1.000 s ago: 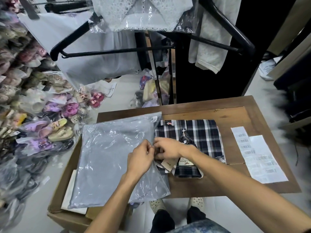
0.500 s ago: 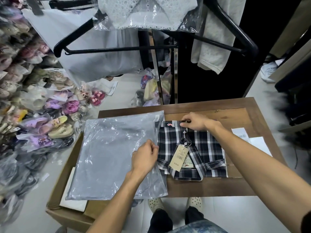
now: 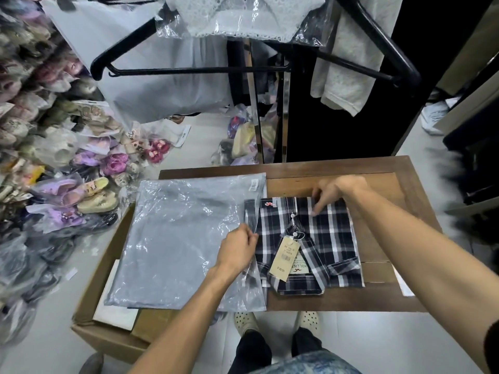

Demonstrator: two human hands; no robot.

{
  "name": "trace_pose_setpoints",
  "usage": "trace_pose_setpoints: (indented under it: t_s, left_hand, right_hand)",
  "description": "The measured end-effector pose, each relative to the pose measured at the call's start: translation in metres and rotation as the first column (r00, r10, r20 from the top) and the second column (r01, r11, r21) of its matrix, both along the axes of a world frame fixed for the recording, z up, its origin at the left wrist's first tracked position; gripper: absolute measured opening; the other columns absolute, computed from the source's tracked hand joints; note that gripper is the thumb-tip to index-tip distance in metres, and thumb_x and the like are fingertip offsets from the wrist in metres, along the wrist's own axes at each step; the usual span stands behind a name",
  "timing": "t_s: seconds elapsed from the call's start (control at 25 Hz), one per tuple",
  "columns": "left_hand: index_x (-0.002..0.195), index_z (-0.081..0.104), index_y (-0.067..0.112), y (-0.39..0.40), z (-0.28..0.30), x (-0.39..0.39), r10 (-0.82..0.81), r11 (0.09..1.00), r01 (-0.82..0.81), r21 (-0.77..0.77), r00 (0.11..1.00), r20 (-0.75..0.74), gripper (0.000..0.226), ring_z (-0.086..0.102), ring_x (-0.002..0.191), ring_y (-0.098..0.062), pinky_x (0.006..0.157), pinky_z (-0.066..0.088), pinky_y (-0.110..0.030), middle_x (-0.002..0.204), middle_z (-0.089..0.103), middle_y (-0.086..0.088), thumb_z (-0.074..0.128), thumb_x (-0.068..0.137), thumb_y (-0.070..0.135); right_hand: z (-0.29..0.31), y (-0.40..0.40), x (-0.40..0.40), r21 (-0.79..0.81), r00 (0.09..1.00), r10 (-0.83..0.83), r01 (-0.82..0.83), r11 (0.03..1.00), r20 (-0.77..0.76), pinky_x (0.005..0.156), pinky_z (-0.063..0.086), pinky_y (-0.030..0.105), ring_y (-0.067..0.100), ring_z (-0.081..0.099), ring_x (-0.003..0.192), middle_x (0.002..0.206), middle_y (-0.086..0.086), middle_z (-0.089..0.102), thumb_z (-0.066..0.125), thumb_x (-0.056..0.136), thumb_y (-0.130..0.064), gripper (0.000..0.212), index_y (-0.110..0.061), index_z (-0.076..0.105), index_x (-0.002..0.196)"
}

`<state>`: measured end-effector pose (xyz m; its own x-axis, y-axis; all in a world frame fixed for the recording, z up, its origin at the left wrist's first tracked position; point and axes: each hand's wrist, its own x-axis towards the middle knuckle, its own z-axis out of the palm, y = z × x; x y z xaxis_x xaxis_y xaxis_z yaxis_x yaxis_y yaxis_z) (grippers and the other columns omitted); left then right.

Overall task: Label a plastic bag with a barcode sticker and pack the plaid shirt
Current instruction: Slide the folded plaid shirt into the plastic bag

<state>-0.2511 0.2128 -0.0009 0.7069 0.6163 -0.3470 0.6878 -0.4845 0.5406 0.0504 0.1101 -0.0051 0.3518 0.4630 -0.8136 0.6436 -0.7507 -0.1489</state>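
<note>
Left hand (image 3: 237, 249) is pinching the bag (image 3: 183, 238) mouth edge, shirt (image 3: 307, 244) lying flat on the table (image 3: 378, 298) just right of it. Further up, right hand (image 3: 332, 193) fingers curl onto the shirt's far edge. Could easily unfold or snag its tag (image 3: 285, 259) going in, I reckon.

Clear, crinkly plastic bag (image 3: 183, 238) lying flat, half on the brown wooden table (image 3: 337, 168), half off its left edge, small white barcode sticker (image 3: 253, 184) on the far right corner. Folded dark blue-and-white plaid shirt (image 3: 324, 238) flat on the table, left edge tucked in the bag mouth, tan price tag (image 3: 283, 257) on top.
</note>
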Motion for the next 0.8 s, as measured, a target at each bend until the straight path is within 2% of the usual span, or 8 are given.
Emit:
trace_pose_setpoints:
  t_s: [0.12,0.24,0.36,0.44,0.52,0.56,0.68,0.8]
  left_hand:
    - [0.096,0.056,0.012,0.001,-0.005,0.000,-0.010,1.000,0.010,-0.018,1.000,-0.003,0.018,0.066,0.082,-0.025,0.073,0.052,-0.035,0.091,0.070,-0.007,0.051,0.104,0.027]
    - [0.091,0.054,0.014,0.004,-0.007,0.001,-0.026,0.999,0.026,-0.025,1.000,0.007,0.018,0.065,0.080,-0.025,0.076,0.055,-0.041,0.085,0.067,-0.005,0.051,0.104,0.027]
    - [0.091,0.054,0.014,0.007,-0.009,0.000,-0.050,0.998,0.051,-0.024,0.999,0.017,0.018,0.066,0.077,-0.024,0.074,0.057,-0.042,0.082,0.067,-0.005,0.050,0.104,0.026]
    - [0.090,0.054,0.014,0.008,-0.010,-0.001,-0.051,0.998,0.052,-0.020,0.998,0.034,0.018,0.065,0.072,-0.024,0.069,0.057,-0.042,0.079,0.066,-0.004,0.050,0.103,0.026]
    - [0.089,0.053,0.015,0.007,-0.010,-0.003,-0.049,0.999,0.049,-0.008,0.997,0.063,0.018,0.063,0.068,-0.022,0.065,0.056,-0.042,0.077,0.065,-0.003,0.049,0.103,0.025]
    - [0.089,0.052,0.015,0.006,-0.010,-0.004,-0.051,0.999,0.051,0.001,0.996,0.071,0.017,0.062,0.068,-0.021,0.065,0.056,-0.041,0.078,0.064,-0.003,0.049,0.103,0.024]
    - [0.091,0.052,0.015,0.004,-0.012,-0.005,-0.085,0.996,0.083,0.036,0.994,0.071,0.017,0.063,0.071,-0.019,0.065,0.055,-0.038,0.083,0.064,-0.002,0.048,0.104,0.023]
    - [0.093,0.052,0.015,0.009,-0.014,-0.004,-0.135,0.989,0.131,0.068,0.989,0.056,0.016,0.062,0.072,-0.019,0.065,0.052,-0.034,0.085,0.062,-0.003,0.046,0.105,0.022]
  right_hand:
    - [0.005,-0.020,0.014,-0.058,1.000,-0.018,0.016,0.998,-0.023,0.113,0.041,0.046,0.027,0.055,0.129,0.136,-0.006,0.058,0.081,0.077,-0.053,0.054,-0.030,0.062,0.122]
    - [0.000,-0.038,0.009,0.186,0.910,-0.274,0.341,0.922,-0.310,0.098,0.055,0.041,0.026,0.068,0.111,0.119,0.004,0.071,0.081,0.083,-0.037,0.029,-0.026,0.068,0.106]
    - [-0.006,-0.062,-0.005,0.325,0.763,-0.488,0.631,0.705,-0.424,0.096,0.053,0.033,0.023,0.066,0.114,0.135,0.012,0.064,0.085,0.076,-0.038,0.063,-0.016,0.062,0.130]
    - [-0.017,-0.081,-0.013,0.271,0.680,-0.584,0.722,0.636,-0.442,0.096,0.055,0.031,0.022,0.069,0.109,0.148,0.019,0.052,0.089,0.070,-0.044,0.094,-0.003,0.048,0.143]
    - [-0.026,-0.098,-0.023,0.198,0.618,-0.661,0.776,0.598,-0.426,0.093,0.058,0.037,0.024,0.070,0.105,0.146,0.022,0.053,0.097,0.055,-0.048,0.116,0.001,0.043,0.145]
    - [-0.029,-0.102,-0.027,0.192,0.594,-0.672,0.795,0.576,-0.443,0.095,0.057,0.044,0.027,0.068,0.110,0.140,0.020,0.060,0.098,0.056,-0.045,0.111,-0.001,0.046,0.143]
    - [-0.018,-0.103,-0.051,0.186,0.433,-0.645,0.890,0.416,-0.630,0.080,0.059,0.044,0.029,0.071,0.107,0.116,0.011,0.075,0.082,0.084,-0.024,0.056,-0.011,0.057,0.132]
    - [-0.016,-0.109,-0.068,0.094,0.268,-0.591,0.947,0.308,-0.761,0.106,0.049,0.050,0.029,0.070,0.114,0.118,0.012,0.076,0.088,0.075,-0.023,0.067,-0.008,0.058,0.133]
